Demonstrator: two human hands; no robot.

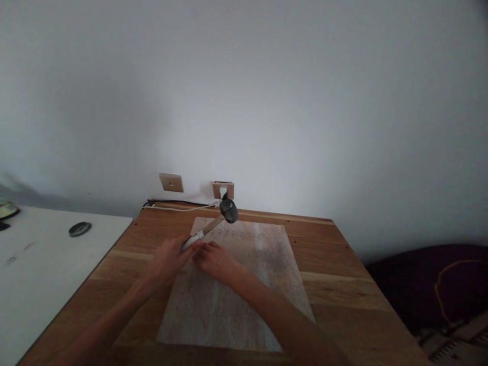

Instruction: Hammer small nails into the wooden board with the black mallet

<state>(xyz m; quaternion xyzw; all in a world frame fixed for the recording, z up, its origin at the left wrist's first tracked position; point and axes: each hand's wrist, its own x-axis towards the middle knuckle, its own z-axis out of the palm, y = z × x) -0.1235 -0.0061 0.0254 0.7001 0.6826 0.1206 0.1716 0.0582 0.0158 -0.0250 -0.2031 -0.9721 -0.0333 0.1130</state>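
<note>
My left hand (171, 258) is closed round the handle of a rubber mallet (229, 210), whose dark head points up and away toward the wall. A pale wrap covers the lower part of the wooden handle. Close beside it, my right hand (216, 263) is over the board with its fingers curled together near the handle's end. Whatever those fingers hold, if anything, is hidden. Beneath both hands lies a worn, greyish board (229, 315). A row of small marks or nail-like bits (242, 234), too small to make out, runs along its far part.
The board rests on a wooden table (335, 284) against a white wall. A white cable (179, 209) runs along the back edge to a plug in a wall socket (229, 190). At left, a white surface (41, 269) bears a dark round lid-like piece (80, 229). Dark purple fabric (415, 274) is at right.
</note>
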